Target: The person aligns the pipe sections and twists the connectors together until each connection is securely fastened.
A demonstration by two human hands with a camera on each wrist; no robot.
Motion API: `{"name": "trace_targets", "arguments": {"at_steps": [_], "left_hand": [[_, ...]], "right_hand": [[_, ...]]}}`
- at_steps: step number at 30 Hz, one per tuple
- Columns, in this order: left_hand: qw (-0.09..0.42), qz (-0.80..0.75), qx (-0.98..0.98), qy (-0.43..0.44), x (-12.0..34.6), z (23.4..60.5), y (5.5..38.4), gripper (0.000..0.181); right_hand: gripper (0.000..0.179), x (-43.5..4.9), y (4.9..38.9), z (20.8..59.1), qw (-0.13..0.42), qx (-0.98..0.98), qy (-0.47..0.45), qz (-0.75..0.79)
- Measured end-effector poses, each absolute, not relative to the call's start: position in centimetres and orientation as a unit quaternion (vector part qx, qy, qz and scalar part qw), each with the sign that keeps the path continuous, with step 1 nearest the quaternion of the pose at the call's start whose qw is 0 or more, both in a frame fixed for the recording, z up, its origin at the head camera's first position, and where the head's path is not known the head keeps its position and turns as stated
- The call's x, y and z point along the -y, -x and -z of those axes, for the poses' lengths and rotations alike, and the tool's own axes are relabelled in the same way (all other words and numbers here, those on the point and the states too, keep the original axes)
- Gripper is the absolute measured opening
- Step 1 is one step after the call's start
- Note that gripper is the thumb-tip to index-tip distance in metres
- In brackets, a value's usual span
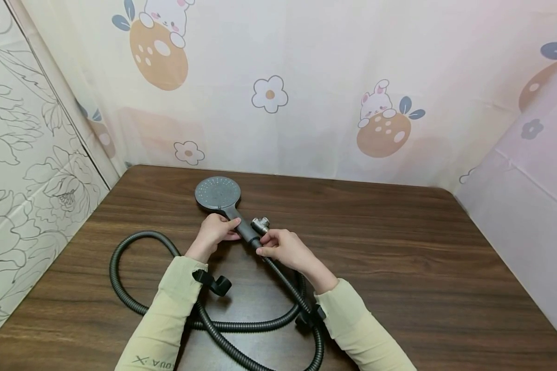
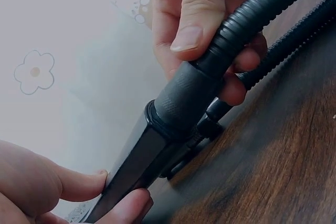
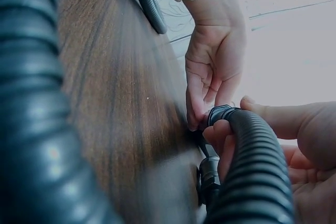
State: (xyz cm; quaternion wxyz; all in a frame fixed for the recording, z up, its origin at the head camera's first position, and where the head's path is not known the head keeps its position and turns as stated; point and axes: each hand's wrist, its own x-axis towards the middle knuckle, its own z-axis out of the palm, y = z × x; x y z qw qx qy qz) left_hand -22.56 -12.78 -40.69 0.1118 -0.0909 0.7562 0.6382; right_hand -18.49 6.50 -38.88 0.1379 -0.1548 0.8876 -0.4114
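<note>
A dark grey handheld shower head point(image 1: 218, 194) points its round nozzle face upward near the table's back left. My left hand point(image 1: 215, 233) pinches its handle point(image 2: 137, 156) between thumb and fingers. At the handle's lower end, my right hand point(image 1: 286, 249) grips the collar where the black ribbed hose point(image 2: 262, 11) meets the handle. In the left wrist view the collar point(image 2: 186, 95) sits against the handle's end; whether it is threaded on I cannot tell. Just behind the right fingers lies a silver metal fitting point(image 1: 260, 225), partly hidden by that hand.
The hose point(image 1: 120, 281) loops across the brown wooden table point(image 1: 422, 268), passing under both forearms. Black wrist-worn cameras point(image 1: 219, 285) sit on the cuffs. A patterned curtain point(image 1: 315, 129) hangs behind the table's back edge, and a floral panel point(image 1: 32, 170) stands at left.
</note>
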Motion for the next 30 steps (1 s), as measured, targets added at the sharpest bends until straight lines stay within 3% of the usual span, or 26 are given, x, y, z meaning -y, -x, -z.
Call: {"name": "trace_targets", "arguments": {"at_steps": [30], "left_hand": [[0.127, -0.650, -0.745, 0.082, 12.94, 41.14, 22.37, 0.020]], "right_hand": [[0.020, -6.73, 18.46, 39.15, 0.163, -0.885, 0.153, 0.409]]}}
